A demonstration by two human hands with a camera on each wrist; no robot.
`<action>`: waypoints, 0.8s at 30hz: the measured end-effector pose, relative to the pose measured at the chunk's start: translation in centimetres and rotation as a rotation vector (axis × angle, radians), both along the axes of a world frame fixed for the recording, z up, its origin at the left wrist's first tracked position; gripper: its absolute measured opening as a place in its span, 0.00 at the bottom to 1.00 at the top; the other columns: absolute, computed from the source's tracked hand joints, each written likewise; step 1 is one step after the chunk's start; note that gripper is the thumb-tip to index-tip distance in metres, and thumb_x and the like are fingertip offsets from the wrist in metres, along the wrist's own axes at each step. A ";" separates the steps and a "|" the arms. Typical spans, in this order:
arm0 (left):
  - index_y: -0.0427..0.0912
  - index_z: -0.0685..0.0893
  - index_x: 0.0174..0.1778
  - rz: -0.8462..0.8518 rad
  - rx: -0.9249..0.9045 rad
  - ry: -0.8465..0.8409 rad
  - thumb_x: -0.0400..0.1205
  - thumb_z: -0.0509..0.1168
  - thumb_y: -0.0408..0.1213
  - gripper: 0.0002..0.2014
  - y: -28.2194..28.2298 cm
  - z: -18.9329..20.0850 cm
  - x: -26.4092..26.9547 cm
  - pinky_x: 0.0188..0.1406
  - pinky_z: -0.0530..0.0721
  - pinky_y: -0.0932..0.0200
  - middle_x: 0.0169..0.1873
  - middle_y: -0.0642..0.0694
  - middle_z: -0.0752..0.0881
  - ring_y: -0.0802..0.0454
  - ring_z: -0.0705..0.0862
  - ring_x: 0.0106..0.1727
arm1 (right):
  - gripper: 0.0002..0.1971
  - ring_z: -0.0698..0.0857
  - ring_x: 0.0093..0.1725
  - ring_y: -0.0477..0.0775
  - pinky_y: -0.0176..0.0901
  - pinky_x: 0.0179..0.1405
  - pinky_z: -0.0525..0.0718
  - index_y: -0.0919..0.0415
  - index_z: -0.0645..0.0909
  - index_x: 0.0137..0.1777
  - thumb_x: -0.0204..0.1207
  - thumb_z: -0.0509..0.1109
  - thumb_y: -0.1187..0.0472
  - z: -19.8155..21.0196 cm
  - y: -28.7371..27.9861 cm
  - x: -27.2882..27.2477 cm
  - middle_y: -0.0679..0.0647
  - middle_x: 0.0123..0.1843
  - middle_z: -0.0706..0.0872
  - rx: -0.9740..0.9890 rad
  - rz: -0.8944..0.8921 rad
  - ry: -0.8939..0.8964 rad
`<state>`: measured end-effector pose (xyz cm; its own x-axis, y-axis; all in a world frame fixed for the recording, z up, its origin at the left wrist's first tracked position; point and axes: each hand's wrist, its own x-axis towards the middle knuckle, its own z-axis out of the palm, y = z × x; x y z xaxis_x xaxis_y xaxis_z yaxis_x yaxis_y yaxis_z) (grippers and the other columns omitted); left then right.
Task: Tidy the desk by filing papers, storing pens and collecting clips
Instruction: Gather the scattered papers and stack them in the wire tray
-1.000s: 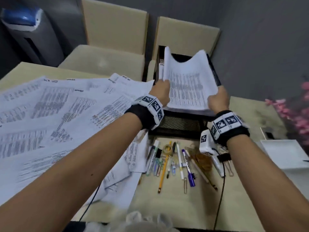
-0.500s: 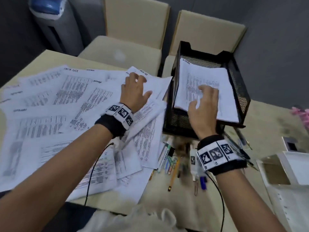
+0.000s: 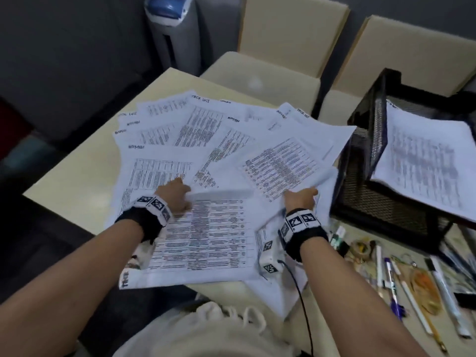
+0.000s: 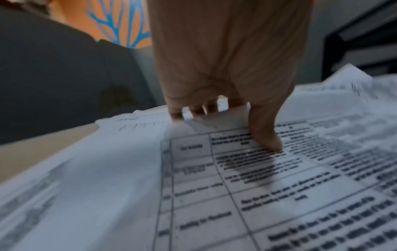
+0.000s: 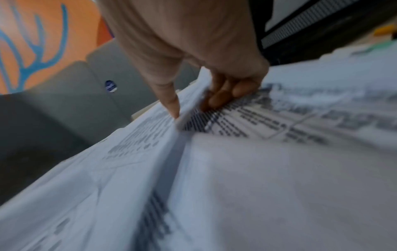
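Both hands work at the loose printed sheets (image 3: pixel 213 140) fanned over the left part of the beige worktop (image 3: pixel 85 194). The left hand (image 3: pixel 175 195) pinches the far edge of the nearest table-printed sheet (image 3: pixel 206 240), thumb on top and fingers curled beneath, as the left wrist view shows. The right hand (image 3: pixel 300 199) grips the edge of another sheet (image 3: pixel 280 166) between thumb and curled fingers, lifting it slightly off the pile. To the right stands a black mesh tray (image 3: pixel 360 176) with a filed stack of papers (image 3: pixel 427 155) lying in its top tier. Pens (image 3: pixel 391 287) and other small, blurred items lie scattered on the worktop just in front of the tray. 2 cream chairs (image 3: pixel 278 47) stand beyond the worktop.
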<state>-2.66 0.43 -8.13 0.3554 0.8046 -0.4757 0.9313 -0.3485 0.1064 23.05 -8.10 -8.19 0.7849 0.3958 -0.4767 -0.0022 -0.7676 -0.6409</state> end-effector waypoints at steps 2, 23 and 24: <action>0.34 0.81 0.55 0.111 -0.019 -0.317 0.81 0.65 0.38 0.12 0.9 0.8 -0.6 0.43 0.77 0.59 0.49 0.36 0.84 0.42 0.83 0.51 | 0.24 0.73 0.73 0.66 0.51 0.73 0.69 0.66 0.65 0.76 0.79 0.60 0.66 0.0 0.5 0.1 0.65 0.75 0.73 0.069 -0.001 -0.012; 0.40 0.63 0.78 0.434 -0.068 -0.151 0.83 0.58 0.48 0.29 5.0 -0.2 2.2 0.77 0.61 0.38 0.77 0.31 0.59 0.31 0.57 0.79 | 0.15 0.83 0.42 0.56 0.34 0.31 0.75 0.68 0.78 0.65 0.81 0.61 0.65 2.7 1.8 -3.4 0.64 0.52 0.85 0.120 0.368 -0.242; 0.42 0.58 0.80 0.539 -0.045 -0.148 0.81 0.61 0.50 0.33 5.1 -0.1 0.8 0.77 0.59 0.35 0.79 0.32 0.55 0.32 0.53 0.81 | 0.16 0.84 0.47 0.58 0.35 0.38 0.75 0.68 0.78 0.65 0.81 0.61 0.63 4.1 1.4 -3.2 0.66 0.55 0.86 0.195 0.379 -0.322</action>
<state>-1.89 5.57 -8.27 -0.0354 0.8711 -0.4898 0.9503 0.1810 0.2533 19.85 -6.66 -4.04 0.6643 0.7371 -0.1242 0.4727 -0.5429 -0.6941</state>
